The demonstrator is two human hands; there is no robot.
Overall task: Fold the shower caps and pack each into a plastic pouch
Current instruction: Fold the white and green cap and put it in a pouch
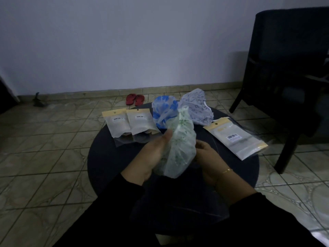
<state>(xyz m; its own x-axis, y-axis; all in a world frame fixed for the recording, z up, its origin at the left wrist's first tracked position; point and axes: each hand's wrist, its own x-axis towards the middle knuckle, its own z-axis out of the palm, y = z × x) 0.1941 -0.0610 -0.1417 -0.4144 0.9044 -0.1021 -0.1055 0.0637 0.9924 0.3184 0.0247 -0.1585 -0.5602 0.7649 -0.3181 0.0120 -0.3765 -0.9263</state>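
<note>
The left hand point(153, 154) and right hand point(206, 155) grip the green-patterned shower cap point(178, 147) bunched upright between them.

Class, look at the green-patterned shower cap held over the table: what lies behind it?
Behind the green-patterned shower cap lie a blue-patterned cap and a grey-patterned cap on the round table. It covers part of the blue cap and the table beneath.
</note>
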